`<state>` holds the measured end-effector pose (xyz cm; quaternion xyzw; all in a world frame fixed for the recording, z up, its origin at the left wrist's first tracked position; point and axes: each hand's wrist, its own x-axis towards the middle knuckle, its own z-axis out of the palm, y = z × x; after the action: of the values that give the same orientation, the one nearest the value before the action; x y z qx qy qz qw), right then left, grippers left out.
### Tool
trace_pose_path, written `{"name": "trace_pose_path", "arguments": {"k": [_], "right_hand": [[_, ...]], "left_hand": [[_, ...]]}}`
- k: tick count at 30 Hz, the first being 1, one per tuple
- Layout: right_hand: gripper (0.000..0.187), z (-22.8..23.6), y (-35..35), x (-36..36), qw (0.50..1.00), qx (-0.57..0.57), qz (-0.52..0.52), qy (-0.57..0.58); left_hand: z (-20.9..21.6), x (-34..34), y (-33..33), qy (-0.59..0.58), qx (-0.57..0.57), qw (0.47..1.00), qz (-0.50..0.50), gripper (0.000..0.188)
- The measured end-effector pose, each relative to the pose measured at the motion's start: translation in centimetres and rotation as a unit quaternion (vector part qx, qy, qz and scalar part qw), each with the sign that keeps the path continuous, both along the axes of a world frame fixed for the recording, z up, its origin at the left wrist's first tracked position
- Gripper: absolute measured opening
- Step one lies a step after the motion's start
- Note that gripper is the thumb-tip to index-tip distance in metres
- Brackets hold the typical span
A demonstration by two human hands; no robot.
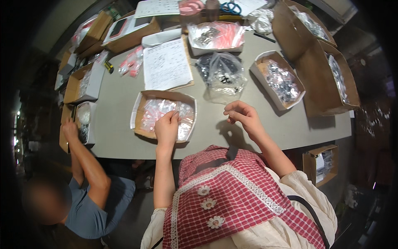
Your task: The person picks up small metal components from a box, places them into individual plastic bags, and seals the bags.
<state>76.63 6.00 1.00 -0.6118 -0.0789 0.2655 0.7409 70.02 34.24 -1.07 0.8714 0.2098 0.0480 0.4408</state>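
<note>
My left hand [166, 128] is over a shallow cardboard box [137, 132] filled with small clear zip bags [155, 111] with red strips. Its fingertips are pressed together; whatever they pinch is too small to make out. My right hand [244, 117] hovers above the table to the right of that box, fingers curled toward the thumb. Anything between those fingertips cannot be made out. Just beyond it lies a clear plastic bag [226, 85] with small black pieces inside, partly over a darker bag [205, 66].
A box of small bagged parts [282, 81] stands right, beside tall cartons [309, 79]. Behind are a written sheet [166, 64], red-edged bags [132, 62], another filled box [215, 37] and blue scissors [231, 7]. At left, a co-worker's hand [69, 128] reaches into boxes.
</note>
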Motion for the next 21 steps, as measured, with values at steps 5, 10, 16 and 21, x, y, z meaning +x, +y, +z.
{"name": "trace_pose_path", "arguments": {"k": [5,10,16,21], "right_hand": [[0.032,0.4,4.0,0.6,0.981,-0.082,0.115,-0.134],[0.027,1.5,7.4,0.8,0.971,-0.052,0.163,-0.165],[0.015,0.7,7.6,0.7,0.981,-0.040,0.086,-0.170],[0.013,-0.4,6.9,-0.2,0.985,-0.031,0.089,-0.141]], "left_hand": [[2.6,-1.7,-0.8,-0.014,-0.366,0.929,-0.046,0.036],[3.6,-3.1,-2.4,0.017,-0.445,0.886,-0.132,0.043],[2.8,-3.2,-3.3,-0.032,-0.441,0.894,-0.070,0.039],[4.5,-3.2,-4.6,-0.122,-0.435,0.891,-0.038,0.036]]}}
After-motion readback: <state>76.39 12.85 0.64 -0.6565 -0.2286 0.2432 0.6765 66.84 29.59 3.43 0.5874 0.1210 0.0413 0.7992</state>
